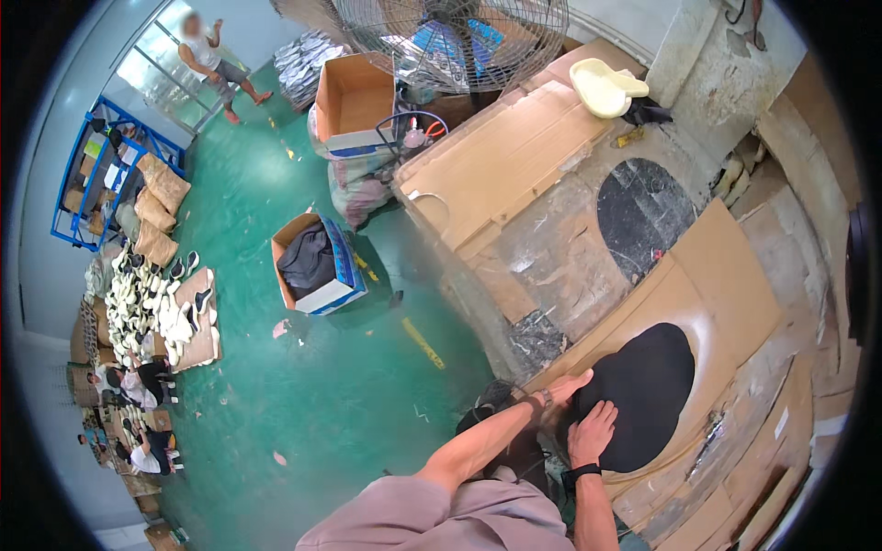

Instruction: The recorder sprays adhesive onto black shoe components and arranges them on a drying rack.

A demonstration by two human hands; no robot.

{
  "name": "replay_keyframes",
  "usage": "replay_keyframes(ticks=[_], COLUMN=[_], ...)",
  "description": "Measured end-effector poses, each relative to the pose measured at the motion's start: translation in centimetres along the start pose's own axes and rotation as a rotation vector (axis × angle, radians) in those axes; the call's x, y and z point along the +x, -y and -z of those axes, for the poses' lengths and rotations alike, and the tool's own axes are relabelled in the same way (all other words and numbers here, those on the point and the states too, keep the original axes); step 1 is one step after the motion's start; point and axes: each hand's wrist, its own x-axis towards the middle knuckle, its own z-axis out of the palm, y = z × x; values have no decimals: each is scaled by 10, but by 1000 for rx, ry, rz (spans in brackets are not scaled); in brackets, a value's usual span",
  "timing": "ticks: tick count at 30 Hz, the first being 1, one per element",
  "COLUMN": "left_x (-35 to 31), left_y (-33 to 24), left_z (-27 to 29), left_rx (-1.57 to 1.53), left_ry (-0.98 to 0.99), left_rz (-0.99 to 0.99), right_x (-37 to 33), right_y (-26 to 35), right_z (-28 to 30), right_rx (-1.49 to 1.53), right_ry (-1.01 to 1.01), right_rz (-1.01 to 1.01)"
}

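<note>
A black oval piece of material (652, 386) lies flat on a sheet of brown cardboard (726, 275) covering a worktable. My left hand (562, 390) rests on the near left edge of the black piece, fingers laid flat against it. My right hand (593, 433) presses on the piece's lower left part, fingers spread. Both wrists wear dark bands. A second black oval piece (640, 213) lies farther back on the bare stone-like tabletop.
A pale yellow plastic scoop (606, 87) sits at the table's far end, behind a large metal fan (450, 41). Open cardboard boxes (317, 266) stand on the green floor. Piles of white shoe parts (147, 303) and seated people are at left; another person (216, 64) stands far off.
</note>
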Motion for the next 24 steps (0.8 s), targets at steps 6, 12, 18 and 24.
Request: replay_keyframes(ticks=[6, 12, 18, 24], left_x=[0, -2, -9, 10], left_y=[9, 13, 18, 39], left_z=[-8, -10, -12, -6], left_rx=[-111, -95, -185, -204], left_ry=[-37, -66, 36, -10], left_rz=[-41, 5, -117, -31], right_x=[4, 6, 9, 8], right_y=[1, -5, -7, -8], right_z=[-5, 0, 14, 8], right_rx=[28, 73, 180, 171], right_ry=[-38, -104, -122, -112], right_rz=[-27, -3, 6, 1])
